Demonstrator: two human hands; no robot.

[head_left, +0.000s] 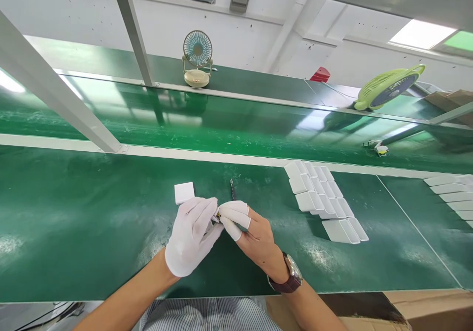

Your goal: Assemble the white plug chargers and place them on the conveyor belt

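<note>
My left hand point(192, 235), in a white glove, and my right hand point(246, 230), with white finger cots and a wristwatch, meet over the green table. Between their fingertips they pinch a small part point(217, 216) with a yellowish metal end; most of it is hidden by the fingers. A white square block point(184, 192) lies just beyond my left hand. A thin dark tool point(232, 189) lies on the table just beyond my right hand.
Rows of white rectangular blocks point(325, 200) lie to the right, with more white pieces point(453, 195) at the far right edge. A green conveyor belt point(221, 124) runs behind. Two small fans point(197, 57) point(388, 85) stand at the back. A cardboard box point(369, 311) sits at my lower right.
</note>
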